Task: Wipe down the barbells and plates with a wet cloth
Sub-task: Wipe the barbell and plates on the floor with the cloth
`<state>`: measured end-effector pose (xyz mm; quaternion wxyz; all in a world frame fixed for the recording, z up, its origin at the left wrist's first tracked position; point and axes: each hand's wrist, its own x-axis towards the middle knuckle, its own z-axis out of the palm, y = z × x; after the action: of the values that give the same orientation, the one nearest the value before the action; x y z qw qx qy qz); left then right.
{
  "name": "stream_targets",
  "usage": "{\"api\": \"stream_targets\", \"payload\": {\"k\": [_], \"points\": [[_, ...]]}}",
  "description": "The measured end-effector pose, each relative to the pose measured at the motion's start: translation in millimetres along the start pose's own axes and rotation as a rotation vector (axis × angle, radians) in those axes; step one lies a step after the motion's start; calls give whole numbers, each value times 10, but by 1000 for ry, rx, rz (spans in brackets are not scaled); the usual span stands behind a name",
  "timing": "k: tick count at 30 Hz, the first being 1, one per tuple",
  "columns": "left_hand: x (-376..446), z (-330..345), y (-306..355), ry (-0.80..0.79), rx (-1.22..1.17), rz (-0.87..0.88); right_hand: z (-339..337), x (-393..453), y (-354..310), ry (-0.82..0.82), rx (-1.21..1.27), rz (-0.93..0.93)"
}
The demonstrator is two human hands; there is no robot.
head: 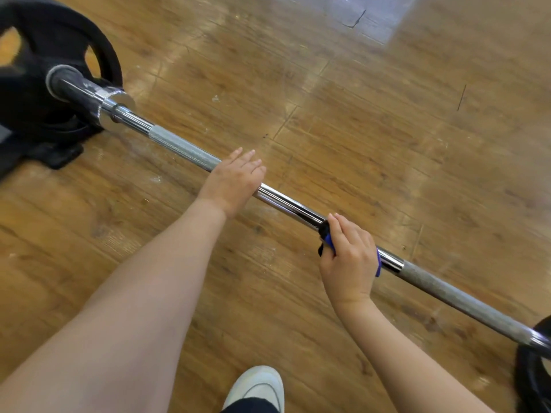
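Wiping: your right grip (348,257) pinches the cloth (326,238) around the barbell (286,202); left grip (234,181) spread, steadying; shaft runs diagonally toward the far-left plate (59,40).

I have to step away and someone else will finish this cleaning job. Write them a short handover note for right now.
Left hand: open, fingers straight, resting on the barbell where the knurling meets the smooth centre.
Right hand: grips the blue cloth wrapped round the bar, at the right end of the smooth centre section.
The bar lies across the wooden floor, with a black plate on the left sleeve and another black plate at the lower right edge.
Done: cannot tell what has been wiped.
Left: likely the knurled sections, sleeves and both plates.
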<state>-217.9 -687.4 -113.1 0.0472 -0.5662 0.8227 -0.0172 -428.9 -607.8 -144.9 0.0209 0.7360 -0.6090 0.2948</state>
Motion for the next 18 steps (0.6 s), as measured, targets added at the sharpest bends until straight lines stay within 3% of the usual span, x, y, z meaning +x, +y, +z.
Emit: {"api": "stream_targets", "payload": {"k": [9, 13, 18], "points": [[86, -61, -89, -103, -23, 74, 406, 478, -732, -159, 10, -78], [-49, 11, -40, 26, -51, -30, 302, 359, -510, -169, 20, -126], [-185, 44, -79, -12, 82, -79, 67, 128, -156, -52, 0, -94]]}}
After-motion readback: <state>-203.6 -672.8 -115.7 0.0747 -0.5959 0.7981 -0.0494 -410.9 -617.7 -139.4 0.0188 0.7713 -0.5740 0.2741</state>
